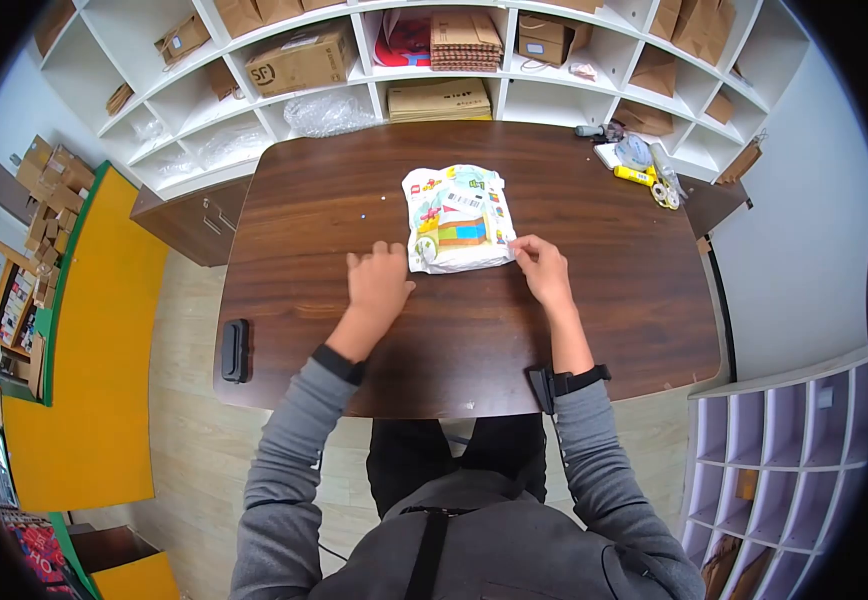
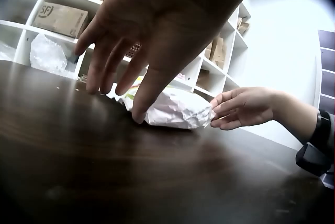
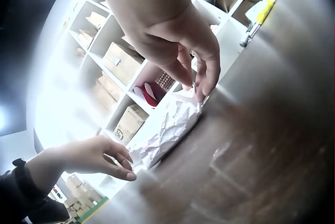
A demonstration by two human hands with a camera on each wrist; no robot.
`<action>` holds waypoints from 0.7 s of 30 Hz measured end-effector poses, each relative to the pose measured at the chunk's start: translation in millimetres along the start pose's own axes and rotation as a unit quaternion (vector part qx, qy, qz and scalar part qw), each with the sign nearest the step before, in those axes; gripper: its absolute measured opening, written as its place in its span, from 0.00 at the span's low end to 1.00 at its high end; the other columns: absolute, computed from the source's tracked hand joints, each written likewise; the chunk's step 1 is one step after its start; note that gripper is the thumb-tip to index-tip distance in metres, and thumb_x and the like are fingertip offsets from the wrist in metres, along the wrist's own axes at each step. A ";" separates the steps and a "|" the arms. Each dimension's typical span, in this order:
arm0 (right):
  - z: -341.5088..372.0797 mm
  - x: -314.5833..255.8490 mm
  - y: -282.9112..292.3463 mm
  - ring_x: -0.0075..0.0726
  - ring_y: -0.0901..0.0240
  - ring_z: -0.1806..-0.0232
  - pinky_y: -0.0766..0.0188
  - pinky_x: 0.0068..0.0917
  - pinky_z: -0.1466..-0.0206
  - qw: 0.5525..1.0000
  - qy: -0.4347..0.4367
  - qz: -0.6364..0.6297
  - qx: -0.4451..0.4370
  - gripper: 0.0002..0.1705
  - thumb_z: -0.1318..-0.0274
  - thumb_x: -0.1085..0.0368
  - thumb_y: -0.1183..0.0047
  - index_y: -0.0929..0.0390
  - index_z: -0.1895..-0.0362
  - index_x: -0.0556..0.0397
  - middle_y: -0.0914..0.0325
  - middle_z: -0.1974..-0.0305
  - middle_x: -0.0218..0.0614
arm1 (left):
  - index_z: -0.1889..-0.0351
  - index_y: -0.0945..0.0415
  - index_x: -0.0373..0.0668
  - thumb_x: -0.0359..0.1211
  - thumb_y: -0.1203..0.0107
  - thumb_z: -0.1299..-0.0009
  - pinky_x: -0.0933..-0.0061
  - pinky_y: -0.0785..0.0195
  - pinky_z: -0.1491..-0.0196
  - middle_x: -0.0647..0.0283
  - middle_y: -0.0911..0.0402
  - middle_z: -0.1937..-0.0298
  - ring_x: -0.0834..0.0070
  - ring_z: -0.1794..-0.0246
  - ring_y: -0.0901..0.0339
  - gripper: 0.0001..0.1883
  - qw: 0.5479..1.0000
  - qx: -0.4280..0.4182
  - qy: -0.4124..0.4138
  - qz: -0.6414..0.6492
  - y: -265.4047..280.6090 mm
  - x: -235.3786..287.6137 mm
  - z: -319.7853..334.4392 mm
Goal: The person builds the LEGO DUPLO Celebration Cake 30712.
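A white plastic packet (image 1: pixel 461 225) with colourful toy-brick pictures and a barcode lies flat on the dark wooden table (image 1: pixel 304 230). My right hand (image 1: pixel 546 272) pinches its near right corner between thumb and fingers; the right wrist view shows the crinkled packet (image 3: pixel 170 127) edge between the fingertips of that hand (image 3: pixel 180 41). My left hand (image 1: pixel 378 288) is by the packet's near left corner, fingers spread and loosely bent, holding nothing. In the left wrist view this hand (image 2: pixel 149 36) hangs over the table in front of the crumpled packet (image 2: pixel 175 109).
Tape rolls and a yellow tool (image 1: pixel 634 175) lie at the back right of the table. A black case (image 1: pixel 236 350) rests near its front left edge. White shelves (image 1: pixel 374 90) with cartons and paper bags stand behind. Two small bits lie left of the packet.
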State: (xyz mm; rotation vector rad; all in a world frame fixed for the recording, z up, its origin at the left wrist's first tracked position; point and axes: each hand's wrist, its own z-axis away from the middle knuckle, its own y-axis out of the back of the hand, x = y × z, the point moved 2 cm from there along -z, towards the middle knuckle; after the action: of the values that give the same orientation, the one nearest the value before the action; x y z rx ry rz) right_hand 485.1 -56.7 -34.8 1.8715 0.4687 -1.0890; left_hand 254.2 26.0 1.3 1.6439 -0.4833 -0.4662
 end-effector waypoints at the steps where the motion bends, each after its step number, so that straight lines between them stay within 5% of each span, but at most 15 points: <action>1: 0.5 2.9 -2.1 0.36 0.23 0.69 0.29 0.29 0.62 0.999 -0.039 -0.028 -0.010 0.08 0.46 0.70 0.52 0.22 0.64 0.57 0.21 0.71 0.42 | 0.60 0.26 0.42 0.42 0.35 0.49 0.58 0.37 0.54 0.60 0.25 0.62 0.63 0.59 0.25 0.22 1.000 0.005 -0.002 0.000 -8.1 5.4 -4.8; 3: 1.1 3.1 -3.7 0.29 0.23 0.75 0.28 0.25 0.65 0.993 -0.103 -0.046 -0.025 0.06 0.47 0.72 0.53 0.24 0.67 0.56 0.21 0.77 0.38 | 0.66 0.24 0.43 0.38 0.35 0.50 0.60 0.34 0.57 0.61 0.26 0.65 0.64 0.61 0.25 0.16 1.000 0.006 -0.021 -0.017 -24.5 14.2 -16.6; 6: -0.6 12.8 -8.5 0.27 0.22 0.73 0.28 0.23 0.66 0.993 -0.099 -0.062 -0.013 0.06 0.49 0.74 0.54 0.24 0.68 0.58 0.21 0.78 0.38 | 0.69 0.23 0.45 0.29 0.43 0.45 0.50 0.39 0.47 0.62 0.26 0.66 0.65 0.61 0.25 0.06 0.994 0.090 -0.008 -0.060 -37.2 26.4 -19.7; 14: 5.2 13.8 -7.0 0.29 0.22 0.73 0.29 0.24 0.67 0.990 -0.111 -0.078 -0.021 0.06 0.51 0.74 0.52 0.24 0.68 0.58 0.22 0.77 0.37 | 0.68 0.21 0.47 0.28 0.46 0.43 0.42 0.46 0.42 0.63 0.23 0.67 0.66 0.60 0.24 0.07 0.997 0.025 -0.011 -0.077 -28.9 17.5 -20.9; 18: -4.1 -0.9 7.8 0.28 0.30 0.78 0.33 0.25 0.72 0.996 0.048 0.053 0.052 0.04 0.52 0.69 0.47 0.27 0.72 0.57 0.29 0.83 0.35 | 0.68 0.21 0.48 0.28 0.45 0.43 0.42 0.41 0.50 0.61 0.21 0.67 0.65 0.62 0.22 0.06 1.000 0.003 0.021 0.008 -15.4 7.0 -34.9; 19: -8.6 -9.1 12.8 0.26 0.35 0.81 0.36 0.25 0.75 0.983 0.104 0.111 0.099 0.08 0.52 0.68 0.46 0.30 0.75 0.57 0.34 0.86 0.33 | 0.67 0.21 0.45 0.30 0.45 0.41 0.51 0.35 0.56 0.58 0.21 0.68 0.63 0.63 0.22 0.06 0.999 0.020 0.011 0.035 1.3 4.2 -37.9; 20: -14.4 -24.5 19.9 0.26 0.35 0.81 0.36 0.25 0.75 0.983 0.105 0.114 0.097 0.08 0.52 0.68 0.46 0.30 0.75 0.57 0.34 0.86 0.33 | 0.67 0.21 0.45 0.30 0.45 0.41 0.51 0.35 0.56 0.58 0.21 0.68 0.63 0.63 0.22 0.06 0.999 0.020 0.012 0.038 10.9 3.3 -43.0; 21: -19.6 -39.4 25.6 0.24 0.40 0.82 0.39 0.24 0.76 0.994 0.063 0.042 0.085 0.11 0.52 0.66 0.44 0.34 0.77 0.56 0.40 0.87 0.31 | 0.66 0.22 0.42 0.29 0.46 0.42 0.56 0.33 0.59 0.57 0.21 0.69 0.60 0.65 0.22 0.07 0.981 0.079 -0.020 0.175 20.4 2.4 -47.2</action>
State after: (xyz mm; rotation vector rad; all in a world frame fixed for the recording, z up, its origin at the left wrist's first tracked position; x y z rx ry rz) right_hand 490.9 -49.5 15.3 2.0987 0.3744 -0.9834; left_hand 281.7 61.0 27.2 1.6582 -0.8406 -0.2025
